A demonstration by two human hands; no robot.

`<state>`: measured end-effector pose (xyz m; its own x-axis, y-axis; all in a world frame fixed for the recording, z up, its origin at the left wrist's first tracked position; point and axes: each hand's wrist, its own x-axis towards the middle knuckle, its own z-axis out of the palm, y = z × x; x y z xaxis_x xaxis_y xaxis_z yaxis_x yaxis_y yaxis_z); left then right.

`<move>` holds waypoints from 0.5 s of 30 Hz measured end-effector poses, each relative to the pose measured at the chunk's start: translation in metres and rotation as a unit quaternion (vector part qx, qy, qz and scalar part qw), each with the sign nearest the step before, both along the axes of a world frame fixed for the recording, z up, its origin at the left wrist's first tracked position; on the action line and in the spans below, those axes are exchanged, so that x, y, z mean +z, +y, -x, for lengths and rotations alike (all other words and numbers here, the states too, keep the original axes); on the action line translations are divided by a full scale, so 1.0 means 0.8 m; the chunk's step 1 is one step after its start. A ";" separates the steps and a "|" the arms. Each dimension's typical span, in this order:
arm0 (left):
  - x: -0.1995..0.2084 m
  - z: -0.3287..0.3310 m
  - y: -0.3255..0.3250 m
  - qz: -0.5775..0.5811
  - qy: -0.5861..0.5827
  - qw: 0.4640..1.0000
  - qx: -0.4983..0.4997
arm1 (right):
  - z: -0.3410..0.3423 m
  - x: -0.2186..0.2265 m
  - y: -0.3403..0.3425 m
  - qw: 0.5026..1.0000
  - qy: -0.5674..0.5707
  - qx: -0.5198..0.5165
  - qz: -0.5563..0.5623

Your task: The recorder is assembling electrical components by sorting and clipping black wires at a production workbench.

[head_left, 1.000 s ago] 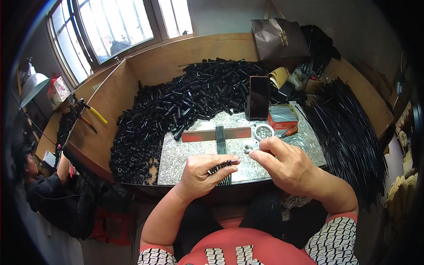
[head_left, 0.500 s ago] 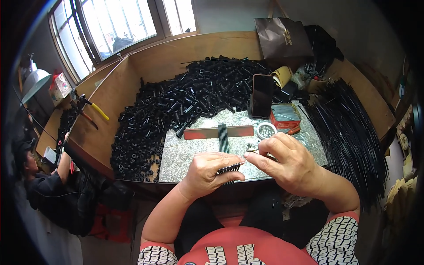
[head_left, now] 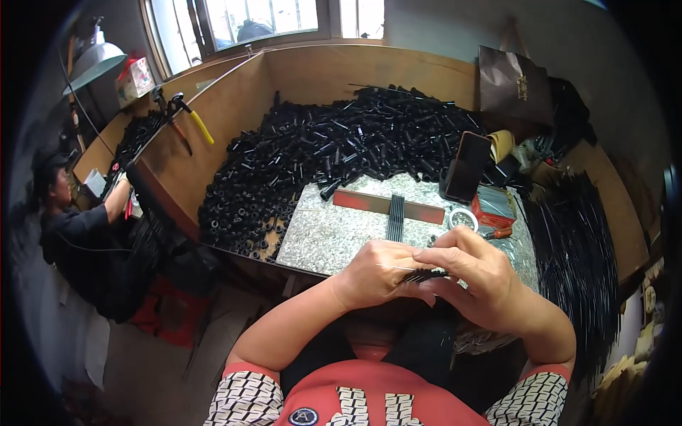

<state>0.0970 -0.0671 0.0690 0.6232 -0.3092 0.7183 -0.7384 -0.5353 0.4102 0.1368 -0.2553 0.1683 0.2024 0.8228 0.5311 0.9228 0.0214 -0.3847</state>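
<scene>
My left hand (head_left: 376, 273) is closed round a flat row of thin black rods (head_left: 396, 220), whose far part lies across a red-edged bar (head_left: 355, 201). The dark near ends of the row show between my two hands. Curled at these ends is my right hand (head_left: 486, 273), its thumb and fingers closed; what they pinch is hidden. A fine pale wire (head_left: 386, 266) crosses the left hand's fingers and sticks out to the left. The bar lies on a speckled grey board (head_left: 312, 238).
Behind the board heap many black tubular parts (head_left: 341, 138). A phone (head_left: 469, 167), a white round dish (head_left: 463, 217) and a red box (head_left: 494, 209) stand at the right. Long black rods (head_left: 579, 263) lie farther right. Beyond a wooden partition (head_left: 220, 99), another person (head_left: 85, 227) sits working at left.
My right hand has moved in from beside the rod ends to close over them, against my left hand. The whole view has turned, so the bench sits farther right. The phone leans more.
</scene>
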 end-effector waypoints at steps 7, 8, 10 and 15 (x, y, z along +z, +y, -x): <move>-0.098 -0.003 0.033 -0.312 0.122 0.940 0.066 | -0.008 -0.007 0.011 0.999 -0.027 -0.003 -0.021; -0.101 -0.001 0.036 -0.341 0.127 0.930 0.059 | -0.009 -0.002 0.011 0.999 -0.036 0.004 -0.027; -0.093 -0.002 0.033 -0.313 0.129 0.939 0.061 | -0.008 0.020 0.008 0.999 -0.040 -0.002 -0.028; -0.050 -0.006 0.030 -0.167 0.047 0.982 0.074 | -0.017 0.107 0.004 0.994 -0.095 -0.010 -0.058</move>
<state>0.1016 -0.0431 0.0294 0.7382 -0.4189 0.5288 -0.6094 -0.7503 0.2564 0.1500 -0.2518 0.2542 0.1050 0.7507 0.6522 0.9793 0.0360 -0.1990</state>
